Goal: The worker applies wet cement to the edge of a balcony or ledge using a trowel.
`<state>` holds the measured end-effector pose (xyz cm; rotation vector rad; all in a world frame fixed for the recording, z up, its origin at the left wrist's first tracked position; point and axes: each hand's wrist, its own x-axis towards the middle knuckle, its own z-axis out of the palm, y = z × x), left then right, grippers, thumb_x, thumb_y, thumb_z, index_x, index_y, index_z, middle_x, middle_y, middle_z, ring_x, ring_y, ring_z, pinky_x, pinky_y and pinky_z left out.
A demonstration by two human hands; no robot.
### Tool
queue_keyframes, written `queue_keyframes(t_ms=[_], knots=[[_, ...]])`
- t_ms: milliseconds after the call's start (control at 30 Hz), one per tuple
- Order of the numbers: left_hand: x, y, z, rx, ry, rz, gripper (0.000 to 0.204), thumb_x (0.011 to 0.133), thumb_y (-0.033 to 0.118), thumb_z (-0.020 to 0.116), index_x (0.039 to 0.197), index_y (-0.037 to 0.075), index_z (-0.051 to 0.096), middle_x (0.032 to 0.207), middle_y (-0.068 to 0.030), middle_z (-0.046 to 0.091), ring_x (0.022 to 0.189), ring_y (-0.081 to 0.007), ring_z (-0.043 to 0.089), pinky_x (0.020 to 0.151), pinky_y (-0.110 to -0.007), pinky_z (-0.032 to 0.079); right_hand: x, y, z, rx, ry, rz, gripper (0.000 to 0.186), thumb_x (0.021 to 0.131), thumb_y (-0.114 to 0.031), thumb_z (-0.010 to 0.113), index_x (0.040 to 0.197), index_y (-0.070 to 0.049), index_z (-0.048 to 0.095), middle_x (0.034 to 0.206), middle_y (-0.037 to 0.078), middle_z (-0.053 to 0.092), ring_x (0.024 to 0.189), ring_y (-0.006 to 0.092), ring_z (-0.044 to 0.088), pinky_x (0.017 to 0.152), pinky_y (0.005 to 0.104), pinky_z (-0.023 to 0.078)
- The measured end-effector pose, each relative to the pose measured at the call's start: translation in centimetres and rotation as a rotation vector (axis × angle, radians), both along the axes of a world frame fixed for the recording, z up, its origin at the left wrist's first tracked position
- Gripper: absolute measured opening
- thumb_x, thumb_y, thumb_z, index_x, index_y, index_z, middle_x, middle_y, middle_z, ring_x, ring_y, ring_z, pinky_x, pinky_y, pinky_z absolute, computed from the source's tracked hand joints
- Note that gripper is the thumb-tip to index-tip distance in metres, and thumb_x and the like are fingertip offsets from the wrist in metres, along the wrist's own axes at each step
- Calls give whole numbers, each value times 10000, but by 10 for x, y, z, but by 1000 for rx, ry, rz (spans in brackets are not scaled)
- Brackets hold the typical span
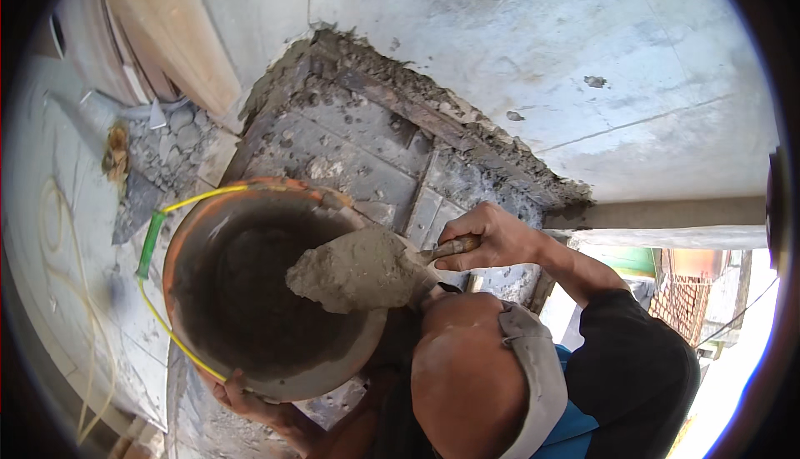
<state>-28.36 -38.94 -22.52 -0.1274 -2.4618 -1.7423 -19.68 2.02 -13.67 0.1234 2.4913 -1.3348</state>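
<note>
Right hand (492, 240) is closed around the handle of a trowel (454, 247). Left hand (237, 394) grasps the lower left rim of an orange bucket (190, 250), just beside the end of its yellow bail (167, 330), which carries a green grip (153, 245).

Surface: grey slabs (354, 146), uneven and spattered, with loose crumbs. A rough mortar band (467, 121) borders them along a pale, stained panel (600, 34). Rubble (177, 144) is heaped at upper left, near curved boards (162, 25). At right, daylight enters beside brickwork (682, 299).

Position: the trowel extends leftward from the right hand, its blade thickly coated with wet grey mortar (358, 271) and situated over the right part of the bucket's mouth. The bucket's interior is dark and smeared; depth of contents cannot be determined.
</note>
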Motion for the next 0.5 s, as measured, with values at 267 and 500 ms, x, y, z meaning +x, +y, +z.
queue_keyframes(t_ms=[267, 500], knots=[[0, 44, 17, 86, -84, 119, 559, 781, 216, 480, 1263, -64, 448, 1316, -174, 456, 1123, -269, 487, 939, -375, 372, 82, 113, -39, -404, -401, -827, 274, 864, -294, 646, 766, -44, 590, 584, -8, 505, 462, 75, 468, 408, 224, 375], [-3, 17, 3, -344, 507, -152, 505, 838, 315, 476, 1201, -34, 440, 1293, -200, 421, 1148, -270, 443, 953, -374, 356, 147, 105, 12, -168, -427, -950, 319, 873, -324, 622, 733, -44, 562, 582, 1, 477, 458, 82, 444, 404, 243, 358]])
